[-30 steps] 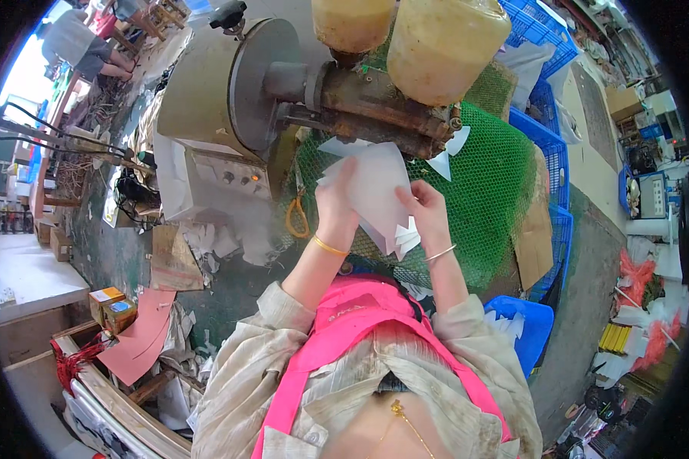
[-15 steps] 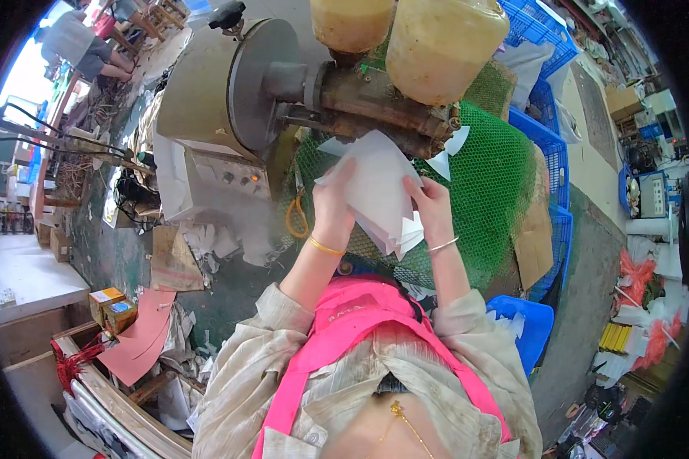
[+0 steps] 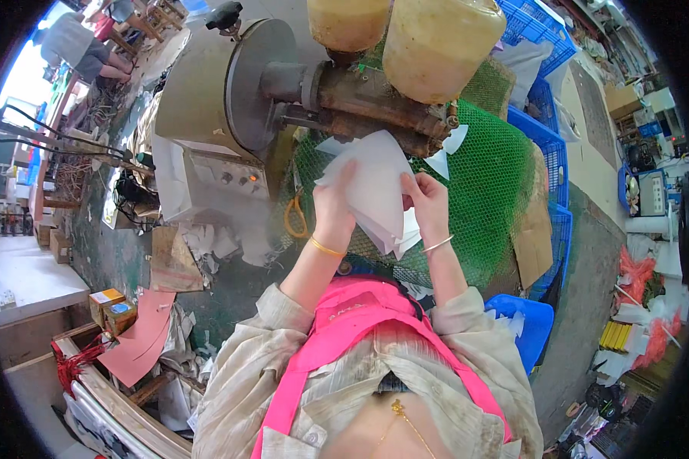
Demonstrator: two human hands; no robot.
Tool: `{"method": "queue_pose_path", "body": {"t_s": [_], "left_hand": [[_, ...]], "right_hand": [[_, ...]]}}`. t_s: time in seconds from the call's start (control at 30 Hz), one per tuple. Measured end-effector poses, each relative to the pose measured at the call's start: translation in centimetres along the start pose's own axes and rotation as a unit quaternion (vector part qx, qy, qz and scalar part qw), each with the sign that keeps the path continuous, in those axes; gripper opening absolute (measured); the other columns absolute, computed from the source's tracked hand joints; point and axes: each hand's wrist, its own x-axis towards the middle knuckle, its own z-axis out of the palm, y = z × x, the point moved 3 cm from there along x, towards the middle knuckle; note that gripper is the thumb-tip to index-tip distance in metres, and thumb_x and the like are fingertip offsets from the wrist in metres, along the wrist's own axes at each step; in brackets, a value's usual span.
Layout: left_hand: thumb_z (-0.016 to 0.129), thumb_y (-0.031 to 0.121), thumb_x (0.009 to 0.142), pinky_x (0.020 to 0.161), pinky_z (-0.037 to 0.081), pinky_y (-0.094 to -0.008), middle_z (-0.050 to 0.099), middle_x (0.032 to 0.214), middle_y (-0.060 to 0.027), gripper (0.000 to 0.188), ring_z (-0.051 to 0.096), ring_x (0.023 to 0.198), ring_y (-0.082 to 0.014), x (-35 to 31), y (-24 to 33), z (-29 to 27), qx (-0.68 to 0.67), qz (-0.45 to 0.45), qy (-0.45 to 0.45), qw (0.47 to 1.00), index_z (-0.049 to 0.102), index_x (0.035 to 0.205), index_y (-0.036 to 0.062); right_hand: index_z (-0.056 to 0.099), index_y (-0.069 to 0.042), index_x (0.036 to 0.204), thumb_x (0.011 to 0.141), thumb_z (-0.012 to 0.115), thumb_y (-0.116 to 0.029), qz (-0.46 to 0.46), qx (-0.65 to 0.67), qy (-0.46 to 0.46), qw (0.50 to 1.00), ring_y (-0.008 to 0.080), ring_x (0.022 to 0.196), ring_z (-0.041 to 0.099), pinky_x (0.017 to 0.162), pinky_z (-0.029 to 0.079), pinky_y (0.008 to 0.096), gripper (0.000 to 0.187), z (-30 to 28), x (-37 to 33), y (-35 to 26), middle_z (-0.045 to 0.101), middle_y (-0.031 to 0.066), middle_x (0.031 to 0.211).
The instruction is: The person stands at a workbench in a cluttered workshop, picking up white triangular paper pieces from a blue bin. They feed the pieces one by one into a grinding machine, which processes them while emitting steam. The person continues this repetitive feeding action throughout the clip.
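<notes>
A small stack of thin white sheets, with curved edges and pointed lower corners, is held up under the machine's brown roller part. My left hand is closed on the stack's left side, fingers partly behind it. At the right edge my right hand pinches the sheets between thumb and curled fingers. More white pieces lie on green netting beyond my right hand. Yellow-handled scissors hang or rest left of my left hand; which one I cannot tell.
The machine's round grey housing stands at the far left, with two yellowish tubs above the roller part. Blue crates line the right side. A blue bin sits near my right elbow. Another person is far left.
My right hand has shifted slightly left, its fingers curling more at the sheets' edge. My left hand keeps almost the same place and hold.
</notes>
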Motion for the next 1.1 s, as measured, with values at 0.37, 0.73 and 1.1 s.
{"method": "queue_pose_path", "body": {"t_s": [0.37, 0.73, 1.1], "left_hand": [[0.061, 0.007, 0.073, 0.074, 0.044, -0.0289, 0.057, 0.096, -0.0116, 0.031, 0.056, 0.086, -0.0188, 0.0, 0.1, 0.3, -0.023, -0.035, -0.026, 0.999, 0.053, 0.101, -0.0062], [0.059, 0.004, 0.074, 0.077, 0.044, -0.031, 0.057, 0.098, -0.0125, 0.032, 0.056, 0.088, -0.0207, 0.1, 0.4, -0.2, -0.026, -0.023, -0.046, 0.998, 0.052, 0.103, -0.0068], [0.061, 0.007, 0.075, 0.077, 0.044, -0.0291, 0.057, 0.101, -0.0117, 0.032, 0.056, 0.089, -0.0196, -0.4, 0.3, -0.3, -0.003, 0.003, -0.009, 1.0, 0.053, 0.102, -0.0066]], "right_hand": [[0.055, -0.001, 0.061, 0.082, 0.054, -0.032, 0.093, 0.028, 0.019, 0.995, 0.0097, 0.035, 0.045, 0.033, 0.034, 0.0227, 0.038, 0.1, 2.8, -0.7, 0.049, 0.0027, 0.048], [0.054, -0.001, 0.06, 0.081, 0.055, -0.032, 0.063, 0.053, 0.035, 0.996, 0.0064, 0.036, 0.04, 0.035, 0.031, 0.0216, 0.038, 0.4, 1.3, -0.5, 0.046, 0.0004, 0.045], [0.056, -0.001, 0.064, 0.08, 0.059, -0.026, 0.058, 0.01, 0.016, 0.998, 0.0051, 0.043, 0.045, 0.039, 0.035, 0.019, 0.03, 0.4, -0.3, -0.1, 0.053, -0.0003, 0.056]]}}
